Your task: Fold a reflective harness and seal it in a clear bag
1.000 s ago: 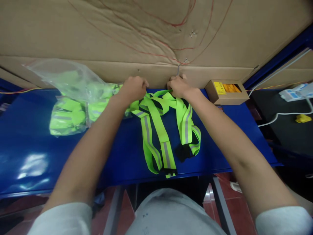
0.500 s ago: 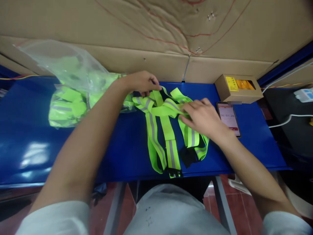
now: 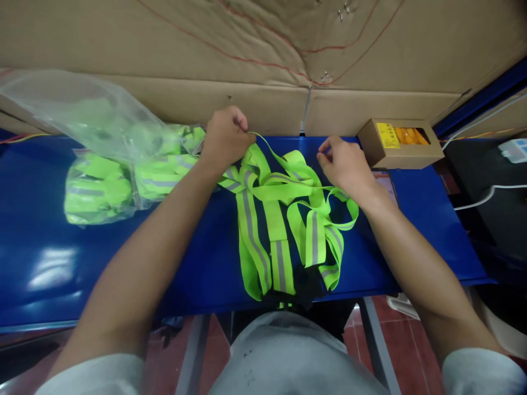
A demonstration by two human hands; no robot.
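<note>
A tangle of fluorescent yellow-green reflective straps with grey stripes lies on the blue table in front of me, its black parts near the front edge. My left hand pinches a strap at the far left of the tangle and lifts it, so the band slants down to the right. My right hand hovers at the upper right of the straps, its thumb and fingertips curled close together. No strap shows between those fingertips. One loop of strap lies just below that hand.
Clear plastic bags of similar straps stand at the left, against the cardboard wall. At the right back is a cardboard box with a window showing orange contents. A phone lies partly behind my right forearm. White cables run at the far right.
My left hand has risen slightly, drawing a strap up. My right hand has let go of the straps and moved up and away. The loops on the right side lie differently.
</note>
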